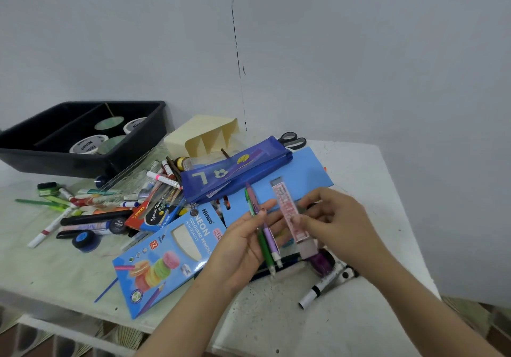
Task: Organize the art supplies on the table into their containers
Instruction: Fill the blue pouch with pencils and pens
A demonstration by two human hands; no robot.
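Both hands work just above the near part of the white table (276, 315): the left hand (240, 246), palm up, has fingers and thumb curled round two pens (265, 242), one green and one purple, while the right hand (338, 220) pinches a slim pink case (289, 215) between thumb and fingertips. Left of them lies a blue Ninso pencil box (166, 257), beyond them a blue mesh pouch (237, 171) beside scattered markers (94, 215). Farthest back stand a cream organizer (204, 135) and a black tray (55, 160) holding tape rolls (88, 143).
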